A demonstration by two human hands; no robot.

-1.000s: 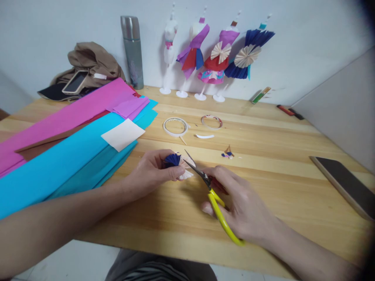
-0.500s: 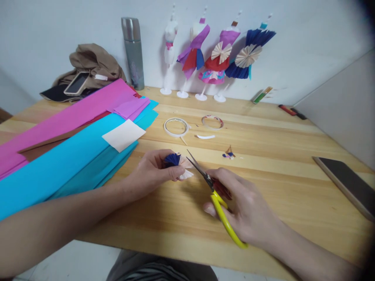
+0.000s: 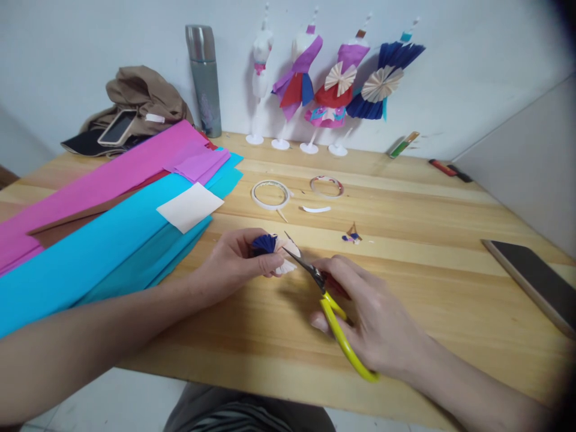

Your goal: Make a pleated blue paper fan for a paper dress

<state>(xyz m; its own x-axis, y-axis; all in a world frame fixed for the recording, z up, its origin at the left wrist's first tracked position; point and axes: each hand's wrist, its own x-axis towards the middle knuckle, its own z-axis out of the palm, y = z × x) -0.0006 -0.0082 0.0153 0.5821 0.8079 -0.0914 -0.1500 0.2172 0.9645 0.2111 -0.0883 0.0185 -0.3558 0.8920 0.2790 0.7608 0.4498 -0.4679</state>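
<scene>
Between the thumb and fingers of my left hand (image 3: 245, 258) is a small pleated paper piece, with a dark blue fan (image 3: 264, 243) on one side and a cream fan (image 3: 285, 265) on the other. My fingers hide its middle. My right hand (image 3: 373, 312) grips yellow-handled scissors (image 3: 344, 342). Their dark blades are parted and point up and left, with the tips over the cream fan; I cannot tell whether they touch it. Beyond my hands lie small paper scraps (image 3: 351, 235), a white paper strip (image 3: 315, 209) and a tape roll (image 3: 270, 195).
Pink paper (image 3: 112, 174) and blue paper (image 3: 112, 240) cover the table's left side, with a cream square (image 3: 190, 207) on top. A bottle (image 3: 204, 84) and several dress forms stand along the wall, one in a blue pleated dress (image 3: 365, 107). A tablet-like slab (image 3: 531, 279) lies right.
The scissors and my right hand have moved slightly left, bringing the blade tips over the cream fan. My left hand has barely moved.
</scene>
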